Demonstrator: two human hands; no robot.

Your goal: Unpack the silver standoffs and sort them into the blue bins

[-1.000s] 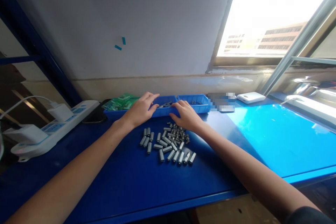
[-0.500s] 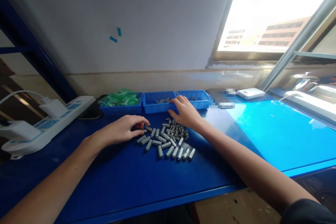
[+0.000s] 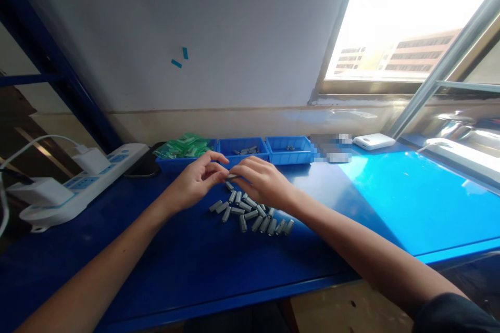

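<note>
A pile of several small grey metal cylinders (image 3: 253, 216) lies on the blue table (image 3: 195, 265). Just above its far side my left hand (image 3: 199, 179) and my right hand (image 3: 260, 182) meet, fingertips pinched together on one small metal cylinder (image 3: 232, 176) held between them. Behind the hands stand three blue bins: the left bin (image 3: 166, 164) holds green packets (image 3: 182, 145), the middle bin (image 3: 244, 157) holds a few grey parts, the right bin (image 3: 291, 156) holds tiny dark parts.
A white power strip (image 3: 82, 184) with plugged chargers lies at the left, beside a dark phone (image 3: 144, 166). A white box (image 3: 373, 141) sits at the back right by the window frame. A grey wall rises close behind the bins.
My left hand came back from the middle bin to the pile, then rose with a cylinder. My right hand left the bin's edge and joined it above the pile.
</note>
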